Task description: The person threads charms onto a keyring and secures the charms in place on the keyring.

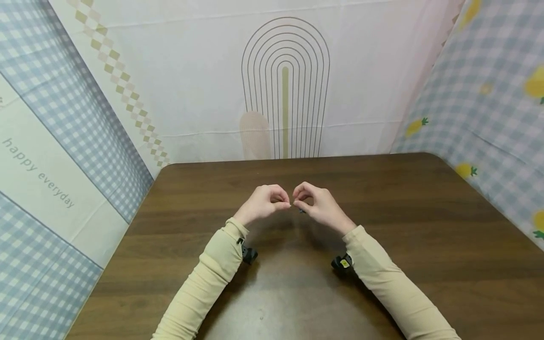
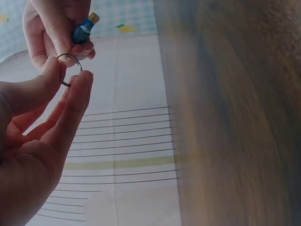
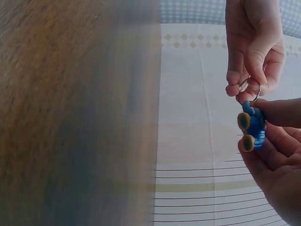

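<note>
Over the far middle of the table, both hands face each other with their fingertips close together. My left hand [image 1: 264,204] pinches a thin metal key ring [image 2: 79,62] between thumb and fingers. Held in the fingers of my right hand [image 1: 324,208] is a small blue figurine [image 3: 255,127] with yellow-orange round parts. In the right wrist view the ring touches or nearly touches one end of the figurine. Whether the two are linked I cannot tell. In the head view the fingers hide most of both.
Below the hands lies a dark brown wooden table [image 1: 191,264]. A white patterned cloth [image 1: 191,85] hangs behind its far edge, with checked cloths [image 1: 459,104] on both sides. Black wrist cameras [image 1: 250,255] are strapped at the sleeve cuffs.
</note>
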`<state>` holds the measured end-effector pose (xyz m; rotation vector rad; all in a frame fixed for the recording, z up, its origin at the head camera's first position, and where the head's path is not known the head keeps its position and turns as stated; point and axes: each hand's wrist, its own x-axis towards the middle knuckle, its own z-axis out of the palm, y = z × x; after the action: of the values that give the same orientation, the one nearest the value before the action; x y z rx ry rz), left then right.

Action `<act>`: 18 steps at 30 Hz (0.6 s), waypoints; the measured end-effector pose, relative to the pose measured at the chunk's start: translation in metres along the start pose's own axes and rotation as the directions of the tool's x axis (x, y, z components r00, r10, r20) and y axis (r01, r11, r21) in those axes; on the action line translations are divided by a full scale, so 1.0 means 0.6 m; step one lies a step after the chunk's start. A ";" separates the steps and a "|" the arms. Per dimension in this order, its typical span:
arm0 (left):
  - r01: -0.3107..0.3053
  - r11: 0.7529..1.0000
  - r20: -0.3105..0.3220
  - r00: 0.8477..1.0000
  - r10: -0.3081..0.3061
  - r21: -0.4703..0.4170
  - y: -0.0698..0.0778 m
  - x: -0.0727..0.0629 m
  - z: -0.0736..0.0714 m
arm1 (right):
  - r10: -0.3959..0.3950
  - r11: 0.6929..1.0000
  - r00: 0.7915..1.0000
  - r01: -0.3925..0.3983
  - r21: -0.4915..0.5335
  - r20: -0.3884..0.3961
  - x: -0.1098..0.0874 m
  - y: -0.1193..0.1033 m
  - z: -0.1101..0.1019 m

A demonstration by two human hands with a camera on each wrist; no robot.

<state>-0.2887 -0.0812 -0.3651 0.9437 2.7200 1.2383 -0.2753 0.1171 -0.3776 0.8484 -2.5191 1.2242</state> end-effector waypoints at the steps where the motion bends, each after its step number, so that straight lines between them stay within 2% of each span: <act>1: -0.005 1.000 0.003 1.000 0.005 -0.003 0.000 0.000 0.000 | 0.001 1.000 1.000 -0.001 0.003 0.012 0.000 0.000 0.000; 5: -0.014 0.998 -0.010 1.000 0.014 -0.062 -0.003 0.000 -0.001 | 0.017 0.999 0.999 -0.019 0.040 0.043 0.002 0.002 -0.002; 7: -0.007 0.988 -0.016 1.000 0.004 -0.152 -0.005 0.001 -0.002 | 0.025 0.997 0.999 -0.028 0.066 0.047 0.003 0.003 -0.004; 10: -0.002 0.949 -0.016 1.000 -0.004 -0.316 -0.009 0.002 -0.001 | 0.037 0.993 0.998 -0.043 0.113 0.058 0.005 0.005 -0.006; 13: -0.006 0.893 -0.017 1.000 -0.002 -0.450 -0.012 0.002 0.001 | 0.039 0.988 0.997 -0.048 0.144 0.065 0.005 0.006 -0.006; 18: -0.030 0.849 -0.040 0.999 0.011 -0.527 -0.014 0.001 0.004 | 0.041 0.984 0.999 -0.045 0.171 0.026 0.004 0.004 -0.008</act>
<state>-0.2930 -0.0832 -0.3721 0.8763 2.1797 1.8790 -0.2788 0.1208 -0.3750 0.8529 -2.4885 1.4712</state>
